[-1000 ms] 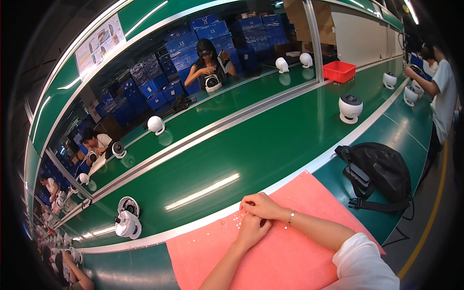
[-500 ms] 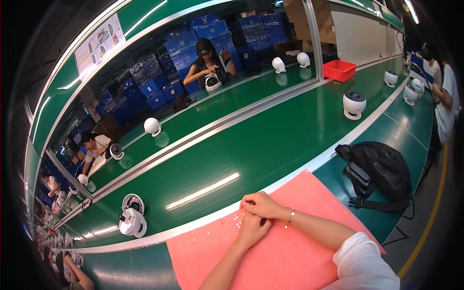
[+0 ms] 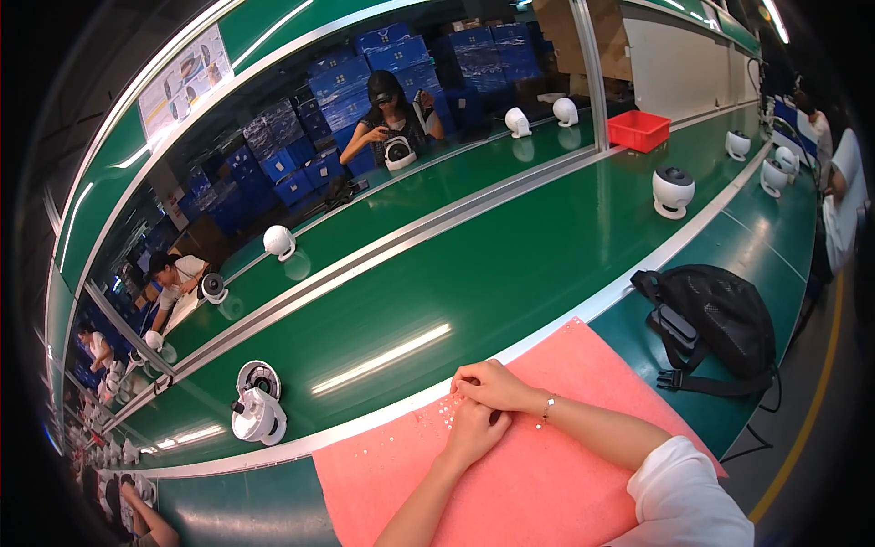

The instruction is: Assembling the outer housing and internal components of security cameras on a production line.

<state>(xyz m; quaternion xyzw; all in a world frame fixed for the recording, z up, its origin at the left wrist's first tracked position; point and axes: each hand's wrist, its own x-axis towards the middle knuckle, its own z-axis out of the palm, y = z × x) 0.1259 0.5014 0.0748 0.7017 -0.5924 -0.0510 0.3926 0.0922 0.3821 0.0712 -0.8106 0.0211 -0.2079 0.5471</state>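
My left hand (image 3: 476, 432) rests on the pink mat (image 3: 565, 474) with its fingers curled closed. Touching it from the far side is my right hand (image 3: 497, 387), its fingers bent down and pressed together. A bit of something dark shows by the right fingertips and another beside the left hand; the hands hide most of it, so I cannot make out its kind. Several small white dots (image 3: 447, 412) lie on the mat just left of the hands. A bracelet (image 3: 549, 407) circles my right wrist.
Beyond the mat runs a green conveyor belt (image 3: 437, 283). A white round-headed device with an open back (image 3: 259, 415) and another upright one (image 3: 673, 193) ride on it. A black bag (image 3: 720, 319) lies right of the mat. A red bin (image 3: 639, 132) stands farther back; co-workers sit across.
Devices on the near belt have shifted slightly right, and those on the far belt slightly left. The co-worker opposite has moved a hand off the device there. My hands look unchanged.
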